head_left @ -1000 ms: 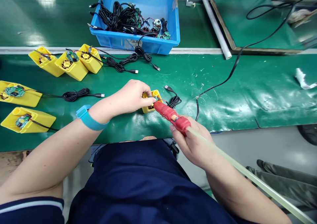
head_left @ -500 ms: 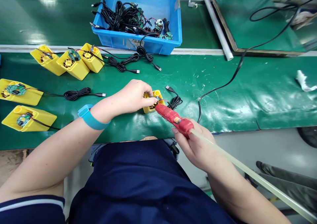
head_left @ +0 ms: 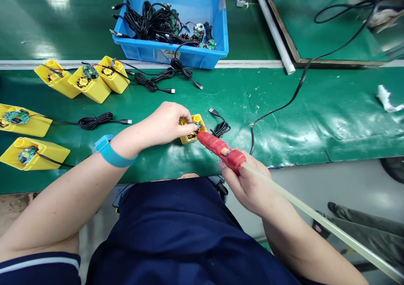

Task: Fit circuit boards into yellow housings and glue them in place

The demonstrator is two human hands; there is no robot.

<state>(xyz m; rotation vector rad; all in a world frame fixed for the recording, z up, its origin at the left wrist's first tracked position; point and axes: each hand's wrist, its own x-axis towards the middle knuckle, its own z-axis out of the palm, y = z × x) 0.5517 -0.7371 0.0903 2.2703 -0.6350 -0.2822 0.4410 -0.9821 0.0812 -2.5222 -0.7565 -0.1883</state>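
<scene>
My right hand [head_left: 249,186] grips a red glue gun [head_left: 221,150] with a long pale glue stick [head_left: 318,220] running out of its back end. The gun's front end is at the near right edge of a small yellow plastic case [head_left: 189,140], though its very tip is hard to make out. Over that case, my left hand [head_left: 172,123] is closed, thumb and fingers pinching a green circuit board [head_left: 198,126] at the case's open top. Fingers cover part of the board. A coiled black USB cable [head_left: 222,127] lies just right of the case.
Several more yellow cases [head_left: 91,87] with boards and cables stand at the left. Behind them is a blue bin [head_left: 202,58] of boards and black cables. A black cord [head_left: 296,93] crosses the green tabletop [head_left: 334,121] near a white tube [head_left: 274,28]. Someone's legs [head_left: 362,224] show lower right.
The camera view has shifted slightly, so the scene sits a little further left. Both hands keep their holds, and the glue gun stays at the yellow case.
</scene>
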